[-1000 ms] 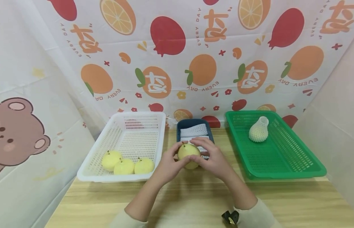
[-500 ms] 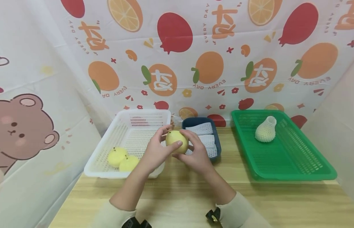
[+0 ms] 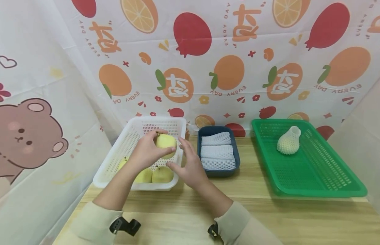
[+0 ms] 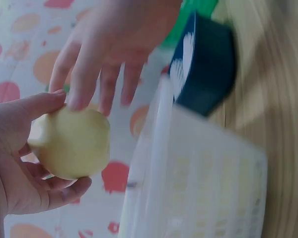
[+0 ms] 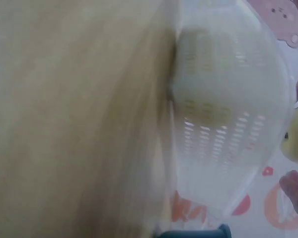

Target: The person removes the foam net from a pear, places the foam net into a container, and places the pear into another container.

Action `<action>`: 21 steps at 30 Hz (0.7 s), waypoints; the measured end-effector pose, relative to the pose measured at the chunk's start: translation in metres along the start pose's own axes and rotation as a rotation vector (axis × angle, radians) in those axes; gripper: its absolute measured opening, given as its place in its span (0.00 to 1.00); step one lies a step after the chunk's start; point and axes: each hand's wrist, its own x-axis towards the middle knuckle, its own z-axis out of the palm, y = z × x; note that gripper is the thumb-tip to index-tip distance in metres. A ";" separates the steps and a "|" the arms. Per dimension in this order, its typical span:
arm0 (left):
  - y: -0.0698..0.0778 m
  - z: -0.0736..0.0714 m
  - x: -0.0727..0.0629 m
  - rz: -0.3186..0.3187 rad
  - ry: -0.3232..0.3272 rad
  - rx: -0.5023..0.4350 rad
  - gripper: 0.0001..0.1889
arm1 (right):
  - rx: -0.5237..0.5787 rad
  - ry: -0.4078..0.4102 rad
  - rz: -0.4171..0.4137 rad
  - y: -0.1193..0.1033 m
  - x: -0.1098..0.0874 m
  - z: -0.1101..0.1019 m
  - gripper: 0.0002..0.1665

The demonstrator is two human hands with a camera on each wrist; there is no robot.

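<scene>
My left hand point(image 3: 144, 149) holds a yellow pear point(image 3: 166, 142) with thumb and fingers, above the white basket point(image 3: 151, 186). In the left wrist view the pear point(image 4: 74, 141) sits between my thumb and curled fingers. My right hand point(image 3: 193, 167) is just right of that pear, its fingers spread and holding nothing; in the head view a gap shows between them. Three more pears, one of them a pear point(image 3: 163, 175) at the front right corner, lie in the white basket; my left forearm partly hides the others.
Right of the white basket stands a navy tray point(image 3: 219, 174) with white foam net sleeves point(image 3: 217, 151). Farther right, a green basket point(image 3: 303, 173) contains a pear in a foam net point(image 3: 288, 143). A fruit-print cloth point(image 3: 205, 34) hangs behind the wooden table point(image 3: 177, 214).
Both hands have moved left, taking the pear from over the navy tray to above the white basket. My right hand has let go of the pear. The head view has shifted slightly.
</scene>
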 end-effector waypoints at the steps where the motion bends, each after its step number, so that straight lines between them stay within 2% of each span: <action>1: -0.003 -0.003 0.002 0.002 -0.004 0.025 0.35 | -0.035 -0.007 -0.007 0.000 -0.001 0.001 0.47; 6: -0.024 -0.011 0.016 0.028 -0.025 0.147 0.34 | -0.215 -0.075 -0.095 -0.001 -0.008 0.007 0.33; 10: -0.043 -0.010 0.025 0.015 -0.048 0.215 0.33 | -0.342 -0.217 -0.174 -0.001 -0.011 0.011 0.26; 15: -0.063 -0.007 0.034 -0.027 -0.116 0.265 0.32 | -0.465 -0.372 -0.194 -0.001 -0.014 0.017 0.26; 21: -0.083 -0.003 0.042 -0.051 -0.191 0.333 0.31 | -0.525 -0.438 -0.183 -0.002 -0.016 0.020 0.28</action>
